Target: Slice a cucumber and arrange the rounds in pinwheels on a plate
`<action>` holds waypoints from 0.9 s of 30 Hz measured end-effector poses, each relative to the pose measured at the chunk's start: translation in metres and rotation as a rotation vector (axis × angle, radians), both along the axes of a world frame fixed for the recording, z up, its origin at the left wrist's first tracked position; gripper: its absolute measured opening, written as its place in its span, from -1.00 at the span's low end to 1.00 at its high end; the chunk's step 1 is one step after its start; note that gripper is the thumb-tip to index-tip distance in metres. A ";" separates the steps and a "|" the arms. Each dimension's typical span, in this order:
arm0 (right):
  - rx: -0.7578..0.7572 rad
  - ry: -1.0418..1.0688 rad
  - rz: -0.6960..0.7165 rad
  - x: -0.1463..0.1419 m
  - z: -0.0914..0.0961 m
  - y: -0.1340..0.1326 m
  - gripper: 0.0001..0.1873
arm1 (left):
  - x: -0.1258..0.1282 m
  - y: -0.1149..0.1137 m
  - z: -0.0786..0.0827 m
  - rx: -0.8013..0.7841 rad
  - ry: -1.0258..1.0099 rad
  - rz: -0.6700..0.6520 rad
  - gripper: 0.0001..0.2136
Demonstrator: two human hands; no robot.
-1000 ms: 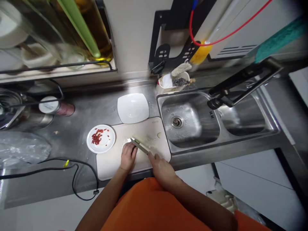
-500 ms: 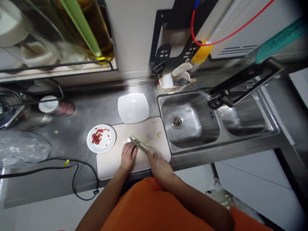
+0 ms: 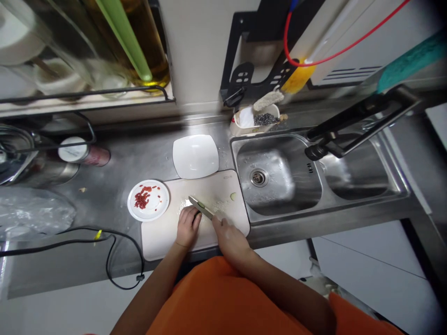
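Note:
My right hand (image 3: 230, 237) is closed round the handle of a kitchen knife (image 3: 204, 210), its blade slanting up and left over the cutting board (image 3: 160, 242). A green-edged slice (image 3: 200, 204) clings to the blade. My left hand (image 3: 187, 225) has its fingers curled down on the board just left of the blade, gripping what looks like a cucumber (image 3: 198, 213), mostly hidden under the fingers. Wet bits lie around the blade. One pale green slice (image 3: 233, 197) rests apart near the board's right side.
A white plate with small red dried berries (image 3: 142, 199) stands left of the board, slightly over its corner. Behind the board is a square white dish (image 3: 196, 156). The double sink (image 3: 279, 177) lies right, under a black faucet (image 3: 349, 130). A black cable (image 3: 115, 239) loops at left.
The whole view has shifted slightly. Both hands stay at the same place on the board, with the knife in nearly the same position beside the left fingers.

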State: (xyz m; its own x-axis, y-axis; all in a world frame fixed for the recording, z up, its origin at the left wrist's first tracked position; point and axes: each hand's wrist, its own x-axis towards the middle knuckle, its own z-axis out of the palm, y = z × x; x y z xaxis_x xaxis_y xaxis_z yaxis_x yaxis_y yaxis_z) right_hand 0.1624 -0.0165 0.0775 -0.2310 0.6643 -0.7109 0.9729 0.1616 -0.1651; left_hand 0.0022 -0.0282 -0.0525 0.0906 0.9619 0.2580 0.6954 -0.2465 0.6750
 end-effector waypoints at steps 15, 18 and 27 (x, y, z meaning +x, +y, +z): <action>0.069 0.044 0.000 -0.005 -0.021 0.005 -0.57 | 0.000 0.000 0.001 -0.010 -0.020 -0.004 -0.81; 0.072 0.062 -0.018 -0.003 -0.026 0.005 -0.57 | 0.000 0.000 0.002 -0.012 -0.013 -0.006 -0.80; 0.031 0.090 -0.053 0.020 -0.009 -0.005 -0.50 | 0.000 -0.002 0.001 0.004 0.006 0.000 -0.79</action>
